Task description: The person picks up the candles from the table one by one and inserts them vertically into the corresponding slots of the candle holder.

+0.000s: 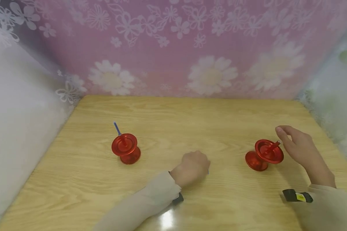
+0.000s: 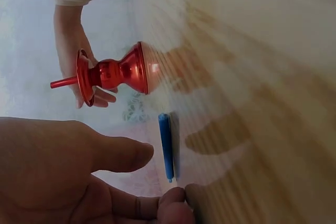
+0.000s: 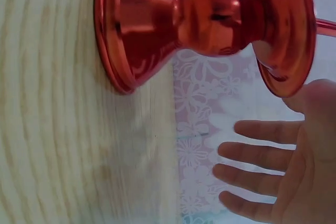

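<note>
On a pale wooden table (image 1: 173,122), backed by a pink curtain printed with white flowers (image 1: 191,48) and flanked by whitish drapes on either side, two red metal candle holders stand well apart. The left holder (image 1: 126,148) sits toward the left side of the table with a blue candle (image 1: 117,128) standing tilted in its cup. The right holder (image 1: 264,154) stands upright on its flared base toward the right side, and a short red candle (image 1: 274,146) leans out of its dish; the left wrist view shows that same red stick (image 2: 64,83) jutting from the top of the hourglass-shaped stand (image 2: 113,73). The right hand (image 1: 299,146) hovers just beside the right holder's rim, fingers spread and fairly straight, gripping nothing; the right wrist view shows the open palm and fingers (image 3: 262,161) apart from the holder's dish (image 3: 283,30). The left hand (image 1: 192,167) rests knuckles-up on the table between the two holders, its sleeve (image 1: 144,205) trailing back toward the near edge. In the left wrist view its thumb and fingers (image 2: 123,153) are loosely curved next to a small blue candle (image 2: 166,145) lying flat on the wood; the hand is near it but not closed around it.
</note>
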`<state>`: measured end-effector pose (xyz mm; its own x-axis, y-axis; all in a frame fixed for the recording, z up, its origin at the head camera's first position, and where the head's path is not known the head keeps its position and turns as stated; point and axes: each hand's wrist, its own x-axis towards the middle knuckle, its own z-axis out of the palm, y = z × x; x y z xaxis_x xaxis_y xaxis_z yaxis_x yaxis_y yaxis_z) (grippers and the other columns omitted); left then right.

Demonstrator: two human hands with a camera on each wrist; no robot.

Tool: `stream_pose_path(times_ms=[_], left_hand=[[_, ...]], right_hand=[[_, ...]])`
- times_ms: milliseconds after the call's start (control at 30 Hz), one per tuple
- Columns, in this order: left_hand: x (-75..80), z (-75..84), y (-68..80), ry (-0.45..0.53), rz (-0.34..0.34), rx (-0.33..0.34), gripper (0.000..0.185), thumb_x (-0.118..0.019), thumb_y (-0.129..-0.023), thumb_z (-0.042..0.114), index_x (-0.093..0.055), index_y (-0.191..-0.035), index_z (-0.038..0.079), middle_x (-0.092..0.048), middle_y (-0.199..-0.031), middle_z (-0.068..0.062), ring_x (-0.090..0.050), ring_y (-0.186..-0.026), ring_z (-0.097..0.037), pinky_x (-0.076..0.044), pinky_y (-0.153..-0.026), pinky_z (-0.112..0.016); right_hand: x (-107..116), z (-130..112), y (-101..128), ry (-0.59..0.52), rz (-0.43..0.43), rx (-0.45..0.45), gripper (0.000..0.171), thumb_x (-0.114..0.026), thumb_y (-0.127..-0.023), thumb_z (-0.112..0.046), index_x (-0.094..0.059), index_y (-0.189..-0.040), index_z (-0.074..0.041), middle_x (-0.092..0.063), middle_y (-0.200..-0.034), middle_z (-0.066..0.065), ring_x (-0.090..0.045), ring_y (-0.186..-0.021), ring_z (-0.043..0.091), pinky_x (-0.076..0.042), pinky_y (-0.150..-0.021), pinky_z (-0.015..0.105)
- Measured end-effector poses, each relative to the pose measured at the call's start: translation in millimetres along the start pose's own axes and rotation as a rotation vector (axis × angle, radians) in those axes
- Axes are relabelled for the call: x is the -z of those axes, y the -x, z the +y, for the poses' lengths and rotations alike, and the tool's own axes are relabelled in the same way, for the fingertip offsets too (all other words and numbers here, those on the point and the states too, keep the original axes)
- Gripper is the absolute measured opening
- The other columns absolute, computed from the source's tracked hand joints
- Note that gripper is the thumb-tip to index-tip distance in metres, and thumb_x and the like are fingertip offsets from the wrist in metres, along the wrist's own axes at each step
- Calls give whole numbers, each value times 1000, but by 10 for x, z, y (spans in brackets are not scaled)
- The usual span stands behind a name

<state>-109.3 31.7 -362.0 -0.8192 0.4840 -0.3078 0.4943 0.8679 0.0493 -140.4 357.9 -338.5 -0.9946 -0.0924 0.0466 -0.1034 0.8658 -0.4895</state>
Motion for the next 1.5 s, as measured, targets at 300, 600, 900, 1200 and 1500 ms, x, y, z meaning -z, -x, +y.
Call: stream_pose_path(times_ms=[300,600,900,1200,1500], left_hand=[[-22,36,-3,-32,65,-5,40,-47,-102,30,-58,-67,13,-44,-62,5,-36,-48,-7,-39,-39,-21],[-24,103,-46,17,58,22,44,-46,-102,34,-56,-65,14,-44,-60,4,-38,-48,-8,-40,-40,-23],[-8,113,-35,28,20,5,28,-55,-97,19,-56,-70,13,-43,-60,5,-37,-47,-7,-35,-39,-19],[-5,125,-5,49,20,-9,20,-60,-94,17,-60,-76,10,-46,-61,3,-40,-47,-7,-35,-39,-19],[-8,154,35,22,64,-44,11,-61,-92,14,-63,-85,6,-52,-71,-1,-45,-55,-7,-41,-41,-19]], right_hand=[[-84,-3,-59,36,-54,-10,56,-30,-106,-36,-43,-136,10,-45,-129,40,-38,-116,61,-32,-88,72],[-52,47,-46,79,-68,-32,59,-29,-106,-36,-42,-135,13,-50,-121,42,-43,-110,62,-35,-86,71],[-37,-12,-68,63,-88,-38,61,-29,-106,-38,-40,-139,13,-43,-130,43,-37,-116,64,-31,-90,72],[-72,-73,-24,89,-66,-15,62,-26,-107,-37,-38,-139,14,-42,-132,42,-36,-119,62,-30,-94,71],[-90,-39,-26,104,-48,95,61,-20,-108,-30,-15,-145,18,-11,-148,41,0,-141,51,-1,-109,65]])
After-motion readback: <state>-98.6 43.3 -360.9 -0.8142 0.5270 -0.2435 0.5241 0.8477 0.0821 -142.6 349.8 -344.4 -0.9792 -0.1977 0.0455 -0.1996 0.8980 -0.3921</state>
